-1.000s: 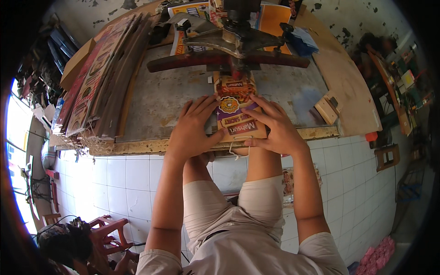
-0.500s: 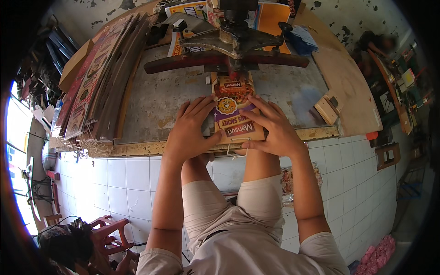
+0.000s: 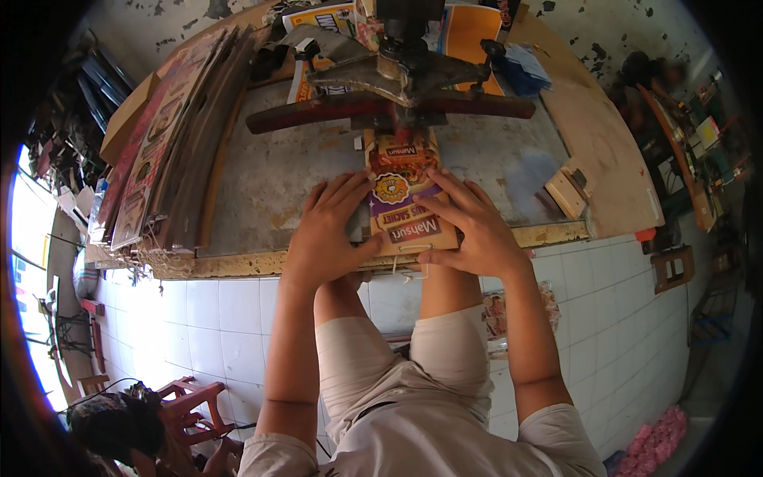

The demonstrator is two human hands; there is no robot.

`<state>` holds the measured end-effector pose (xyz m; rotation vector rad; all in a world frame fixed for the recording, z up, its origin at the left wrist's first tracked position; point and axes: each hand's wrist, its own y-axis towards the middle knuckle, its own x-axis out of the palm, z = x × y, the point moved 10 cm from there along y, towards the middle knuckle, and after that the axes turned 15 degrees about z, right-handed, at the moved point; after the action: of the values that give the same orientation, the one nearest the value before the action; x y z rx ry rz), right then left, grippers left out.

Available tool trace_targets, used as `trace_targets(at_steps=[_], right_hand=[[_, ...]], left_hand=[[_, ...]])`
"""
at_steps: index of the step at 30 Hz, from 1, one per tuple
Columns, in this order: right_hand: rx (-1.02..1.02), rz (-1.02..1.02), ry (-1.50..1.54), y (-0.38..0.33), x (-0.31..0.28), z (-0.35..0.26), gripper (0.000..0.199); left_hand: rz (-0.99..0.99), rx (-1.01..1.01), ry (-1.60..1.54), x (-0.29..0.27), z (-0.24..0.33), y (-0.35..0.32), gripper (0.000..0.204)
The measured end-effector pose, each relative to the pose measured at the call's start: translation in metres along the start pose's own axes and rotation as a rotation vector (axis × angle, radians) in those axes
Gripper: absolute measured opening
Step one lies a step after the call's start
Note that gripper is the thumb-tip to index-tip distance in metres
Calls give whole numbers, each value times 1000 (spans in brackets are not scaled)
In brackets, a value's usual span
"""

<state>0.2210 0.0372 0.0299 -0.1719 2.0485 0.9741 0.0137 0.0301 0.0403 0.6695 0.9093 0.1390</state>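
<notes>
A printed cardboard piece (image 3: 404, 215) in yellow, purple and red, with a string loop (image 3: 409, 248) at its near edge, lies on the metal worktable, its far end under the press. My left hand (image 3: 330, 230) rests along its left side, open, fingers stretched forward and thumb touching the near left corner. On the other side, my right hand (image 3: 469, 226) is open with fingers spread; some fingertips lie on the printed face and the thumb is by the near edge. Whether it is one sheet or a stack, I cannot tell. A dark press head with a red bar (image 3: 389, 111) stands just beyond.
Long printed boards (image 3: 171, 135) are stacked on the left of the table (image 3: 278, 175). A small wooden block (image 3: 566, 191) sits near the right edge. Colourful printed sheets (image 3: 477, 40) lie behind the press. A person (image 3: 119, 421) is at lower left beside a red stool (image 3: 191, 405).
The hands and the cardboard piece stay almost in place; the piece appears shifted very slightly toward me and turned a little. The view has moved slightly.
</notes>
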Motion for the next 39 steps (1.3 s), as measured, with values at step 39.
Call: trace_targets(at_steps=[39], right_hand=[[321,674,-519,-85,-154,72,38]], left_hand=[[10,17,-30,0,-1,-7,81]])
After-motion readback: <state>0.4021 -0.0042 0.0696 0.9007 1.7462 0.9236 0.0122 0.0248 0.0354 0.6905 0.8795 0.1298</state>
